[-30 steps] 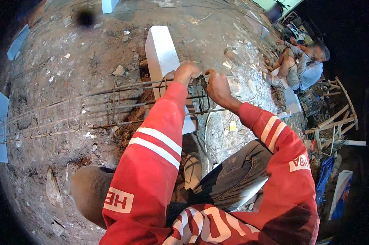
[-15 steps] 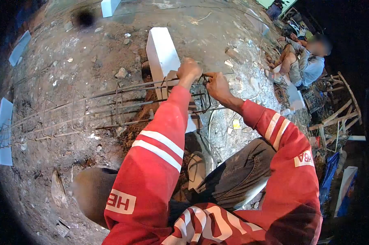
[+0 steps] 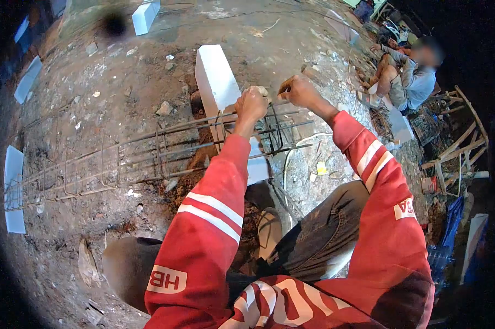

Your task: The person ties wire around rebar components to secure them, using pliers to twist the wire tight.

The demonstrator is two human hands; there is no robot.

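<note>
Rebar cage point(image 3: 161, 145) on dirt point(image 3: 94, 71), across white block point(image 3: 217, 77) | left hand point(image 3: 251, 104) fisted on its top | right hand point(image 3: 301, 90) just right, fingers pinched shut, contents unclear

1. The left-sleeve patch point(image 3: 168, 281) on your red top is white and shows the red letters "HB"; anything after them is lost in the fold.
2. The right-sleeve patch point(image 3: 404, 209) is white and seen turned; only "BA" can be made out.
3. Your chest lettering point(image 3: 283, 301) is large, white and creased; it cannot be read reliably.
</note>
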